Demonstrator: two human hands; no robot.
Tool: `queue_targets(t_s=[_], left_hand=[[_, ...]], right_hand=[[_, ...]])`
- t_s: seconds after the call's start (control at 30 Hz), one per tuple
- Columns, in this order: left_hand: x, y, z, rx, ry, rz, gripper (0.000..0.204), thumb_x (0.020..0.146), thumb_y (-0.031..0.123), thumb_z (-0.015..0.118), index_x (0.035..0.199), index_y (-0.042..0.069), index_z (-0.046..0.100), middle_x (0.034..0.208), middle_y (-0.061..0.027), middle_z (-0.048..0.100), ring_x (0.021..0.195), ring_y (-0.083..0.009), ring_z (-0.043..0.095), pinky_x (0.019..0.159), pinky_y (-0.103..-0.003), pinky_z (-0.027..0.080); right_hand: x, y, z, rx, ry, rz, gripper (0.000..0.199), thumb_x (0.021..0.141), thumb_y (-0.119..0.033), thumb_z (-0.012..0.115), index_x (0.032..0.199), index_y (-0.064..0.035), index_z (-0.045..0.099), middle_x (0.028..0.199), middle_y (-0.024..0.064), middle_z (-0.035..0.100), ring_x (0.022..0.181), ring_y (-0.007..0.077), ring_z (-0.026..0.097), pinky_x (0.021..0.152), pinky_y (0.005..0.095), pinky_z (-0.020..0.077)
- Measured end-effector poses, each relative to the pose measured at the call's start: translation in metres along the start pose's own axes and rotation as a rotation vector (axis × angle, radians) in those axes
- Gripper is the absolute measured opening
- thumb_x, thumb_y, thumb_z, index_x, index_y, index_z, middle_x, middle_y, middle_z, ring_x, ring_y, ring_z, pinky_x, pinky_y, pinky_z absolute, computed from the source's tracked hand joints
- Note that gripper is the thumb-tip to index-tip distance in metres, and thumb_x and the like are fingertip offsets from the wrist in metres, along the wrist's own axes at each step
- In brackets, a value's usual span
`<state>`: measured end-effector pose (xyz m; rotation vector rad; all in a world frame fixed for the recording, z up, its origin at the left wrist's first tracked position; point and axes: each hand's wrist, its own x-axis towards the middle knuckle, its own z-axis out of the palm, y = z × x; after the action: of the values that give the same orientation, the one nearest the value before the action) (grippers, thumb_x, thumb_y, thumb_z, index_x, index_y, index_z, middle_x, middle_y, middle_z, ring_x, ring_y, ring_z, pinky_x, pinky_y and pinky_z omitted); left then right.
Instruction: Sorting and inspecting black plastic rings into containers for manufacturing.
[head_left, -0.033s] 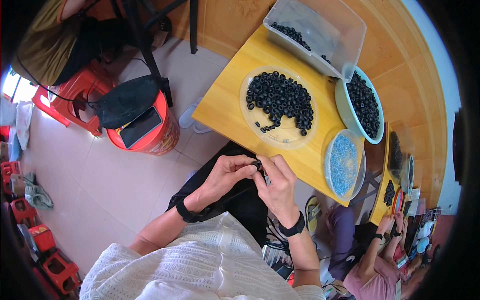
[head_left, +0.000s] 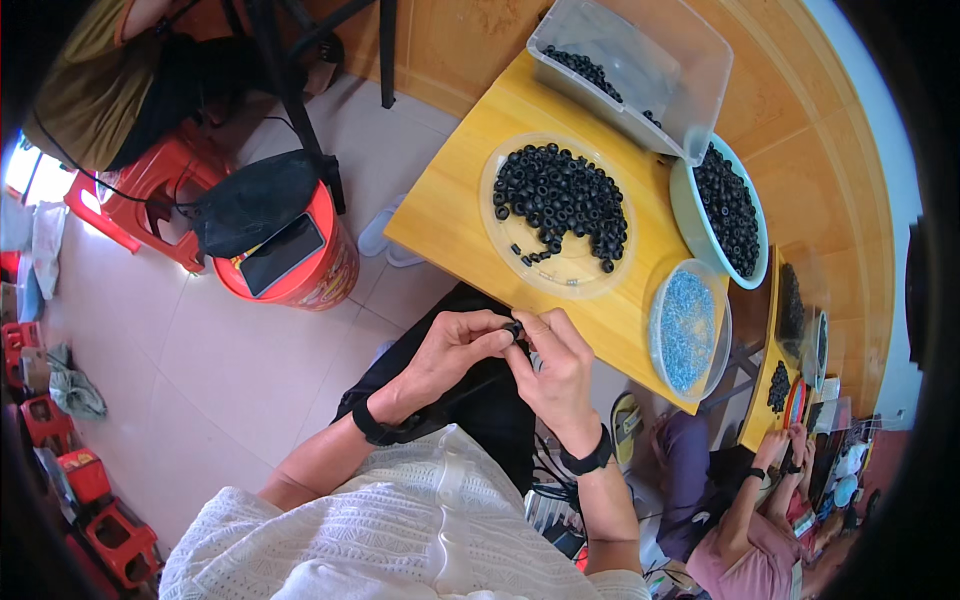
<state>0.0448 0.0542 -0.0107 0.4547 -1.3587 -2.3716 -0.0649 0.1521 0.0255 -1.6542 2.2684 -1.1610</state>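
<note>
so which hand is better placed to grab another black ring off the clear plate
Probably the right hand: it sits on the side nearer the clear plate of black rings. The left hand is farther over. Both are pinching a small black piece between them, so one must let go first.

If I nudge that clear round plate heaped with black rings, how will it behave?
The clear plate looks thin and light, so it would probably slide on the smooth yellow table. The black rings lie loosely heaped and would likely shift or roll off its shallow rim.
</note>
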Motion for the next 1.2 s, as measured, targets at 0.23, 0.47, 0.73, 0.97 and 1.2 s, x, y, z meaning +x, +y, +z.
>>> queue_targets(t_s=[0.23, 0.47, 0.73, 0.97, 1.2], left_hand=[[0.002, 0.002, -0.007, 0.179, -0.031, 0.061, 0.019, 0.087, 0.01, 0.057, 0.098, -0.005, 0.061, 0.081, -0.0034, 0.057, 0.077, -0.0075, 0.053, 0.069, -0.021, 0.044], [0.001, -0.004, -0.008, 0.389, -0.056, 0.162, 0.022, 0.085, 0.011, 0.061, 0.098, -0.007, 0.058, 0.076, -0.0047, 0.051, 0.07, -0.009, 0.047, 0.062, -0.023, 0.041], [0.001, -0.009, -0.008, 0.399, -0.108, 0.176, 0.02, 0.083, 0.009, 0.062, 0.096, -0.006, 0.059, 0.072, -0.0069, 0.051, 0.063, -0.012, 0.046, 0.056, -0.026, 0.039], [-0.001, -0.013, -0.006, 0.469, -0.03, 0.2, 0.017, 0.081, 0.009, 0.062, 0.091, -0.005, 0.06, 0.069, -0.0102, 0.051, 0.058, -0.017, 0.047, 0.054, -0.029, 0.038], [-0.002, -0.012, -0.004, 0.575, -0.001, 0.264, 0.016, 0.08, 0.007, 0.062, 0.091, -0.004, 0.06, 0.069, -0.0116, 0.05, 0.057, -0.0213, 0.047, 0.052, -0.03, 0.038]], right_hand=[[0.012, -0.005, -0.025, 0.131, -0.087, 0.088, 0.01, 0.077, -0.003, 0.062, 0.086, 0.0005, 0.06, 0.073, 0.0127, 0.054, 0.059, 0.0281, 0.055, 0.055, 0.0325, 0.045], [0.017, -0.009, -0.033, -0.213, -0.32, 0.006, 0.016, 0.083, -0.017, 0.057, 0.079, -0.0032, 0.05, 0.072, 0.0133, 0.053, 0.068, 0.0323, 0.057, 0.055, 0.0415, 0.0443], [0.015, -0.005, -0.032, -0.183, -0.397, -0.021, 0.017, 0.084, -0.015, 0.054, 0.074, -0.0021, 0.049, 0.067, 0.0144, 0.052, 0.066, 0.0334, 0.055, 0.055, 0.042, 0.0429], [0.007, 0.0, -0.02, -0.053, -0.295, 0.073, 0.022, 0.085, -0.014, 0.053, 0.069, 0.0, 0.046, 0.065, 0.0178, 0.051, 0.063, 0.0384, 0.052, 0.055, 0.0432, 0.0398], [0.001, 0.003, -0.016, -0.002, -0.279, 0.153, 0.024, 0.086, -0.014, 0.052, 0.067, 0.0003, 0.044, 0.063, 0.0198, 0.049, 0.062, 0.0391, 0.05, 0.056, 0.0436, 0.0386]])
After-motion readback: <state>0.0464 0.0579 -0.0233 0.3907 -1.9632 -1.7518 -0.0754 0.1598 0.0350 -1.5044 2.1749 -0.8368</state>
